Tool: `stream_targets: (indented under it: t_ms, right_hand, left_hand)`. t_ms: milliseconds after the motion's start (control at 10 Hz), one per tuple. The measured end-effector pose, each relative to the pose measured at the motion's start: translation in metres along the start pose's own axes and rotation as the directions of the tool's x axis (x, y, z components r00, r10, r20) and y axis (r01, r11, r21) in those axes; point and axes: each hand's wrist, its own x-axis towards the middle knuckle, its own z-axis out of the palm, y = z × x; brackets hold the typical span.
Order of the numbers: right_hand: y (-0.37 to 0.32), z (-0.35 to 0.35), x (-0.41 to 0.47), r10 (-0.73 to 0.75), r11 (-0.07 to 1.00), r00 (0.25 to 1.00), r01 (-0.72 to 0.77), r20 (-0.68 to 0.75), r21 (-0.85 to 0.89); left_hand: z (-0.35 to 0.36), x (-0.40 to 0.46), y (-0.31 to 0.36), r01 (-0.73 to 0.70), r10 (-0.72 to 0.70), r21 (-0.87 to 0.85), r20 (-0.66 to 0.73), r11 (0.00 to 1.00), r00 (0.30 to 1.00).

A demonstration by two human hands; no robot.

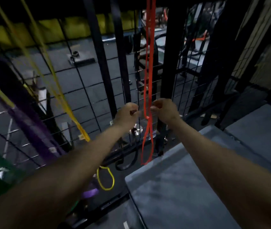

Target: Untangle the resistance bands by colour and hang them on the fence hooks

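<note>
Head view: I am looking forward and down at a black wire-mesh fence (85, 90) with both my arms stretched toward it.
Red bands: thin red rubber resistance bands (148, 80) are hanging from above the frame down the fence, with a small twist or knot between my hands and loops dangling below it.
Left hand: my left hand (128, 113) is curling into a loose fist just beside the red strands; I cannot tell whether it is pinching anything.
Right hand: my right hand (163, 108) is curling its fingers on the other side of the same strands, touching or nearly touching them; the blur is hiding whether it has hold of one.
Yellow bands: flat yellow resistance bands (57, 90) are hanging to the left, already apart from the red.
Purple band: a wide purple band (25, 113) is hanging further left, blurred.
On the floor: a small yellow rubber loop (106, 178) and a scrap of purple band (90, 193) are lying by the fence foot, not yet hung.
Padded box: a grey padded block (189, 179) is sitting under my right arm.
Progress: I am judging the sorting well along, with the red twist and the floor pieces left.
Hooks: they are sitting out of view.
Writing: I am reading none; a pale tag on the purple band is too blurred.
</note>
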Motion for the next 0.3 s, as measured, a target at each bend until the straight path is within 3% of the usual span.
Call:
stream_targets:
  t_ms: [200,300]
  right_hand:
    - [-0.091,-0.037,-0.052,-0.15,0.986,0.989,0.149,-0.004,-0.076]
    - [-0.134,-0.053,-0.078,-0.127,0.992,0.992,0.127,-0.003,-0.011]
  left_hand:
    - [-0.076,-0.049,0.041,-0.113,0.104,-0.062,-0.128,0.992,0.986]
    - [-0.116,-0.071,0.06,-0.141,0.131,-0.065,-0.139,0.988,0.982]
